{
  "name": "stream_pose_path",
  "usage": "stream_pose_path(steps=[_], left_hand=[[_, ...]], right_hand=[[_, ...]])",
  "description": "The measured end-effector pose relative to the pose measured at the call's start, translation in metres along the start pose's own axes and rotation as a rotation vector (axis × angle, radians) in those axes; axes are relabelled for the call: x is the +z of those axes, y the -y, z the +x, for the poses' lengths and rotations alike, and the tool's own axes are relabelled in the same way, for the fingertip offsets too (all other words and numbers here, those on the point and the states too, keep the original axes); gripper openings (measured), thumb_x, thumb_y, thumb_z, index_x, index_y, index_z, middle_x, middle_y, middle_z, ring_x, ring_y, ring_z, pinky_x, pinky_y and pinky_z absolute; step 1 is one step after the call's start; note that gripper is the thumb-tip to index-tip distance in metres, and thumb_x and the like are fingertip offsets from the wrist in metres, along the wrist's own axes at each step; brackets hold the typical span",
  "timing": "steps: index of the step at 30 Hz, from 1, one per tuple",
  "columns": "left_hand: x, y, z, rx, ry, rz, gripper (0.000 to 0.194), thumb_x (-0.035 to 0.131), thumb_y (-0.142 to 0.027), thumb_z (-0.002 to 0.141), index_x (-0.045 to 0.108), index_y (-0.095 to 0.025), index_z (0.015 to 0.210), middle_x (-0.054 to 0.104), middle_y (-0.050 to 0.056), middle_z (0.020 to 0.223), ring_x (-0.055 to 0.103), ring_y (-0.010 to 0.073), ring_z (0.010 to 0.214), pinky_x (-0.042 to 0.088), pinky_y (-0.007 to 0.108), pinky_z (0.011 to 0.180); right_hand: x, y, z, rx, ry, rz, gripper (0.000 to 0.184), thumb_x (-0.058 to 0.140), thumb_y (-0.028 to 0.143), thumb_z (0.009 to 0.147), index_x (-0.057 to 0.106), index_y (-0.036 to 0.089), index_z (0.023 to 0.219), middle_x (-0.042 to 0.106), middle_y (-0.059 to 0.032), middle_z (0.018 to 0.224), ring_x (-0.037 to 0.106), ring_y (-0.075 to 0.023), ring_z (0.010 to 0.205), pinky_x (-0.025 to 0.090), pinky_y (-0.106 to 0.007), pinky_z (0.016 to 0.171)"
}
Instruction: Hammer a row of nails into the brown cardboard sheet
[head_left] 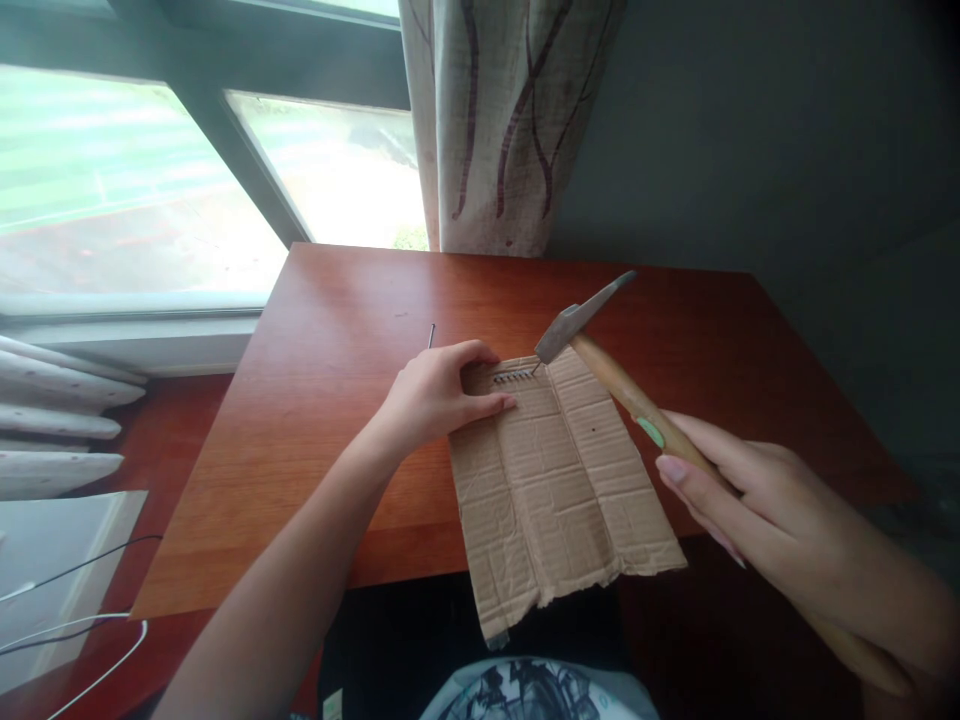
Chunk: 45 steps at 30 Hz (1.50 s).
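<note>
A creased piece of cardboard lies on the table, its torn near end hanging over the edge. My left hand holds its far left corner, thumb on top and index finger along the far edge; the other fingers are hidden. Between thumb and index finger runs a row of several small metal nails. Another nail sticks up behind my left knuckles; what supports it is hidden. Closed around the wooden handle, my right hand grips a hammer. The hammer's face is at the row's right end, touching or just above a nail.
The reddish-brown wooden table stands by a window with a patterned curtain. White and dark cables run at the lower left. A dark wall rises behind on the right.
</note>
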<state>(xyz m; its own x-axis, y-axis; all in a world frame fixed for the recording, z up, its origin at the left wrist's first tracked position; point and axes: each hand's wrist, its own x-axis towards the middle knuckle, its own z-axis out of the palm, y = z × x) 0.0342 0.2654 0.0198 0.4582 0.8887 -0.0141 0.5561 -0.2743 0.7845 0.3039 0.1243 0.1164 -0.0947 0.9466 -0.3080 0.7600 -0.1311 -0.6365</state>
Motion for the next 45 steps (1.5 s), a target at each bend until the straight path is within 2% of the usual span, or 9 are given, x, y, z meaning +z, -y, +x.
stream_pose_path(steps=[4, 9, 17, 22, 29, 45], left_hand=[[0.000, 0.001, 0.001, -0.015, 0.020, 0.003, 0.038, 0.082, -0.050, 0.076, 0.072, -0.025, 0.101, 0.077, 0.003, 0.099, 0.069, 0.0231, 0.089, 0.053, 0.032, 0.076], [-0.001, 0.002, 0.001, -0.032, 0.035, 0.000, 0.040, 0.082, -0.053, 0.076, 0.072, -0.025, 0.101, 0.076, 0.002, 0.100, 0.068, 0.0234, 0.090, 0.052, 0.033, 0.078], [0.000, 0.001, 0.000, -0.039, 0.036, -0.015, 0.039, 0.082, -0.051, 0.076, 0.072, -0.025, 0.103, 0.076, 0.002, 0.101, 0.069, 0.0238, 0.091, 0.053, 0.034, 0.079], [-0.001, 0.000, 0.001, -0.046, 0.030, -0.024, 0.040, 0.083, -0.052, 0.074, 0.072, -0.025, 0.101, 0.076, 0.002, 0.100, 0.069, 0.0240, 0.091, 0.053, 0.034, 0.078], [-0.001, 0.000, 0.000, -0.042, 0.025, -0.026, 0.039, 0.083, -0.051, 0.074, 0.072, -0.025, 0.101, 0.076, 0.002, 0.101, 0.069, 0.0238, 0.091, 0.052, 0.034, 0.079], [-0.001, -0.002, -0.001, -0.033, 0.017, -0.018, 0.038, 0.083, -0.051, 0.075, 0.072, -0.025, 0.100, 0.076, 0.002, 0.101, 0.069, 0.0236, 0.091, 0.052, 0.033, 0.077]], right_hand=[[-0.001, -0.001, 0.001, -0.025, -0.028, 0.020, 0.050, 0.045, 0.053, 0.106, 0.063, 0.018, 0.138, 0.051, 0.0054, 0.050, 0.048, -0.0178, 0.039, 0.040, -0.028, 0.038], [0.002, -0.004, 0.001, 0.010, 0.007, 0.041, 0.051, 0.042, 0.052, 0.107, 0.060, 0.017, 0.140, 0.059, 0.0029, 0.056, 0.051, -0.0175, 0.043, 0.043, -0.028, 0.040], [0.002, -0.007, -0.001, 0.008, -0.011, 0.054, 0.050, 0.044, 0.053, 0.107, 0.061, 0.018, 0.137, 0.049, 0.0060, 0.050, 0.046, -0.0169, 0.041, 0.040, -0.028, 0.040], [0.004, -0.007, 0.003, 0.016, 0.020, 0.049, 0.049, 0.042, 0.053, 0.107, 0.062, 0.018, 0.135, 0.052, 0.0044, 0.054, 0.049, -0.0171, 0.043, 0.042, -0.028, 0.041], [0.001, -0.010, -0.003, -0.003, -0.013, 0.053, 0.047, 0.045, 0.052, 0.107, 0.061, 0.020, 0.137, 0.051, 0.0056, 0.051, 0.048, -0.0172, 0.041, 0.042, -0.028, 0.040], [0.002, -0.009, -0.002, 0.005, 0.007, 0.064, 0.052, 0.045, 0.053, 0.107, 0.059, 0.019, 0.143, 0.052, 0.0055, 0.051, 0.050, -0.0169, 0.041, 0.043, -0.027, 0.039]])
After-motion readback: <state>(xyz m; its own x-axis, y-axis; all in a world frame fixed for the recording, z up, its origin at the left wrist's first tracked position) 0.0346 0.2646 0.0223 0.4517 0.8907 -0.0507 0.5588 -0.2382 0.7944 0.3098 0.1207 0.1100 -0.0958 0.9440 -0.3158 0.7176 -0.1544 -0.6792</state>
